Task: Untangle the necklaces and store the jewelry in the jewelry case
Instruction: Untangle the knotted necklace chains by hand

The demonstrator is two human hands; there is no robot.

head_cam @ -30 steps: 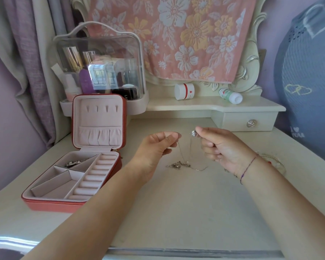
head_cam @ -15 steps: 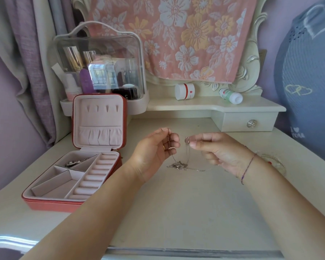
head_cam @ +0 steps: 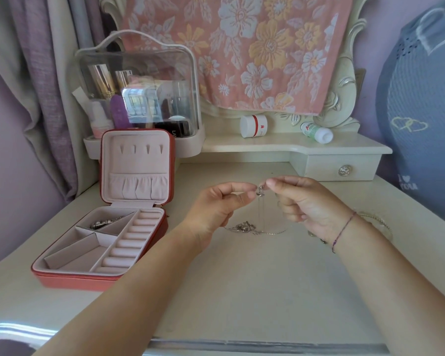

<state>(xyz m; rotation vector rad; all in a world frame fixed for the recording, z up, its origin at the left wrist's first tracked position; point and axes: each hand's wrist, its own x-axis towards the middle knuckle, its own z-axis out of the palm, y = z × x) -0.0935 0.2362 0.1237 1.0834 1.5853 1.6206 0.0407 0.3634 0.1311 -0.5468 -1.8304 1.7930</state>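
At the table's [head_cam: 242,291] left edge, the open coral-red jewelry case with pale pink lining [head_cam: 75,282] lies well apart from our hands. Our left hand [head_cam: 216,204] closes its grip, thumb and forefinger, on the small silver charm [head_cam: 260,191]. Our right hand [head_cam: 306,201] pinches it from the other side, equally near. The thin silver necklace chain [head_cam: 263,214] hangs straight down to the knotted silver tangle [head_cam: 243,227] mid-table, below and slightly left of both grips.
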